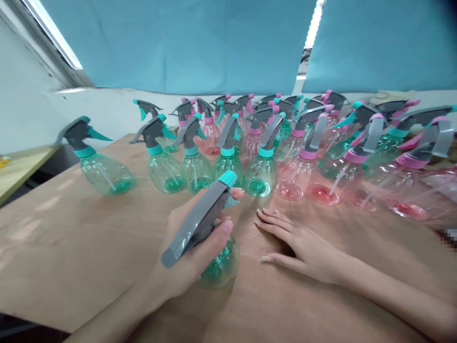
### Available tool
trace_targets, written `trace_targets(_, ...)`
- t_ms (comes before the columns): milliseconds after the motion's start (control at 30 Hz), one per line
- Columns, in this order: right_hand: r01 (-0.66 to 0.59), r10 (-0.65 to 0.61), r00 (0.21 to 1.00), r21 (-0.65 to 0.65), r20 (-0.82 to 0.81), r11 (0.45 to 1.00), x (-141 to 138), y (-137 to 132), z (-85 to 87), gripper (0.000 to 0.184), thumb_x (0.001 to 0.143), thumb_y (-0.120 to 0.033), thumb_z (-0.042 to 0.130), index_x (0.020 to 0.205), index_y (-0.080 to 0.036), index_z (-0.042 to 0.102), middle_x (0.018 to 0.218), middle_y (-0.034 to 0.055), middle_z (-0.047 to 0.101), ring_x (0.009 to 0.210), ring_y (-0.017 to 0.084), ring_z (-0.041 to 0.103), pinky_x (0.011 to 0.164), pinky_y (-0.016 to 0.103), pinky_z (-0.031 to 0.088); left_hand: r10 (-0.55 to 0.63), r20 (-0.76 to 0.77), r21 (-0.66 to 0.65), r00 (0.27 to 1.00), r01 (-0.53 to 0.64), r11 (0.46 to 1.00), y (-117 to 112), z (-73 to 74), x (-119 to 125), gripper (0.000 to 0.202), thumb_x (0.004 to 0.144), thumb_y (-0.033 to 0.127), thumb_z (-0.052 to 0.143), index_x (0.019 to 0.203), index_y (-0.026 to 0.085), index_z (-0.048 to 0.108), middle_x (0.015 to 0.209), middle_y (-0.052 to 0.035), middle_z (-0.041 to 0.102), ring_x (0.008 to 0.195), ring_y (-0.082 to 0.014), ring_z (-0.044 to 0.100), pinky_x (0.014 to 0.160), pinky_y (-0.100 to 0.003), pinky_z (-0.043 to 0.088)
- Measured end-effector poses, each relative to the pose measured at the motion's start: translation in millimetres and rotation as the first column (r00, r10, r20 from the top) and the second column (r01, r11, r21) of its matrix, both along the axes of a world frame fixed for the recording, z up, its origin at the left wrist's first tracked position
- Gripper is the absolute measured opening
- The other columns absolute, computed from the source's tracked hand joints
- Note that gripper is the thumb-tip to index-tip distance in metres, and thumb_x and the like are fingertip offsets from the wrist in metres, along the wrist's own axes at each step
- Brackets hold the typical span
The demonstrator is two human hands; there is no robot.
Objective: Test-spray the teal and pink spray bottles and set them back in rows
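My left hand [194, 252] is closed around the neck of a green spray bottle [223, 267] with a grey head and a turquoise nozzle. The nozzle points away from me, toward the rows of bottles. Part of the bottle's neck and trigger is hidden by my fingers. To its right, my right hand [294, 243] rests on the wooden table [107, 252], fingers stretched out and holding nothing. Just beyond the hands stand a green spray bottle [261, 174] with a turquoise collar and a pink spray bottle [294, 178] with a pink collar.
Several more green and pink spray bottles stand in rows across the back and right of the table. One green bottle [107, 171] stands apart at the left. Blue curtains [196, 43] hang behind, and another wooden surface [24, 166] lies at far left.
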State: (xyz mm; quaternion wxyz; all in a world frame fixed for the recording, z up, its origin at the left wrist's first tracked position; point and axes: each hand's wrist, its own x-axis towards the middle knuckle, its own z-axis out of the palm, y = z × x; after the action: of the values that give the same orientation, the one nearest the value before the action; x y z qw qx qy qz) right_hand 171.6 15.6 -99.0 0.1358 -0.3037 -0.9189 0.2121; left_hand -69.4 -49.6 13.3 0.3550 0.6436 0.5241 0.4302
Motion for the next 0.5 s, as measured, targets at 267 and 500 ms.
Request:
trace_targets(267, 0.001, -0.001, 0.999, -0.001, 0.035, 1.000, -0.8, 0.1, 2.2, 0.070, 0.093, -0.059, 0.051, 0.149, -0.018, 0.041, 0.157, 0.0114, 0.035, 0.145, 0.030, 0.031, 0.116, 0.054, 0.032, 0.082, -0.116, 0.057, 0.990, -0.076, 0.995, -3.2, 4.0, 3.7, 0.037, 0.079, 0.021, 0.053, 0.114, 0.025, 0.065, 0.079, 0.0002, 0.069, 0.080, -0.0209, 0.067, 0.070, -0.029, 0.054)
trace_targets(500, 0.010, -0.010, 1.000, -0.019, 0.005, 1.000, 0.3, -0.1, 0.2, 0.069, 0.092, -0.058, 0.055, 0.149, -0.022, 0.041, 0.157, 0.0104, 0.036, 0.144, 0.032, 0.032, 0.116, 0.055, 0.032, 0.104, -0.073, 0.001, 0.992, -0.104, 0.995, -2.3, 8.4, 4.2, 0.030, 0.070, 0.022, 0.054, 0.096, 0.025, 0.068, 0.062, 0.0042, 0.054, 0.053, -0.0143, 0.045, 0.051, -0.026, 0.042)
